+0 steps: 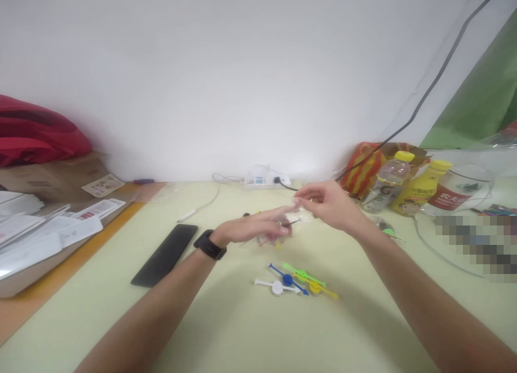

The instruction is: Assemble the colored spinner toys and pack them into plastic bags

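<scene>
Both my hands meet above the middle of the pale yellow-green table (226, 330). My left hand (254, 227), with a black watch (209, 245) on the wrist, is closed around a small clear plastic bag (271, 237) with coloured bits inside. My right hand (325, 201) pinches the bag's upper edge with thumb and fingertips. Just in front of the hands lie small plastic arrow-shaped pieces: a white one (278, 287), a blue one (287, 279), a green one (302, 274) and a yellow one (321, 289).
A black phone (165, 254) lies left of my forearm. Papers and boxes (48, 227) pile up at the far left under a red bag (36, 131). Two bottles (420, 187) and a snack bag (365, 168) stand at the right. A power strip (264, 179) sits by the wall.
</scene>
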`<state>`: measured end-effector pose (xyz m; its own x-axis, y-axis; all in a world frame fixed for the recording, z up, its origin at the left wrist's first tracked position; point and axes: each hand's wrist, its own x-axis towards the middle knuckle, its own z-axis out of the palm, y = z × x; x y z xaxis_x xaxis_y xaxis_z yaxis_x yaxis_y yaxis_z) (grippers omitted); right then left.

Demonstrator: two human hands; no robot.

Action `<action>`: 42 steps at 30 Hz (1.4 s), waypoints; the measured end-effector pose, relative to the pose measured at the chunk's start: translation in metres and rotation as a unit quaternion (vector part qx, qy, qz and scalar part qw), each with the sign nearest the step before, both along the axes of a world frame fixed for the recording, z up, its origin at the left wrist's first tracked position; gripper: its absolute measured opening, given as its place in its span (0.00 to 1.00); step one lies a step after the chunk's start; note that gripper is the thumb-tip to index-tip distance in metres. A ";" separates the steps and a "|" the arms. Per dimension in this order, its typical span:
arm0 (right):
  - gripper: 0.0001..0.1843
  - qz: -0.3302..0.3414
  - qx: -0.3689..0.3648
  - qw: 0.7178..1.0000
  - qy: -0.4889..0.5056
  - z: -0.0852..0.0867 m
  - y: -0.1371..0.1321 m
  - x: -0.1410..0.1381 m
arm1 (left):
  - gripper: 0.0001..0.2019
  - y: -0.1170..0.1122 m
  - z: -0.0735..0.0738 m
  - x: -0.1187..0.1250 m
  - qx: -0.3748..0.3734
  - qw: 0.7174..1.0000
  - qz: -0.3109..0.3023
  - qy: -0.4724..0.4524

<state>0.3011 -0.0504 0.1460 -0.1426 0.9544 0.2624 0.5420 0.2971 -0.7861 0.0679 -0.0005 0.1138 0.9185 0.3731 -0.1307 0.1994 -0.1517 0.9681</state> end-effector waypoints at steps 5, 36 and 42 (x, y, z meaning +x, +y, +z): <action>0.24 -0.012 0.044 0.998 -0.037 0.010 -0.004 0.008 | 0.35 0.004 -0.005 0.000 -0.012 1.000 0.005 -0.013; 0.27 0.094 -0.128 0.987 -0.011 0.027 -0.024 0.028 | 0.35 -0.025 -0.004 0.020 -0.022 0.989 0.137 -0.051; 0.10 0.123 -0.041 0.991 0.036 0.029 -0.023 0.030 | 0.35 -0.025 -0.015 0.033 -0.164 0.968 0.147 -0.120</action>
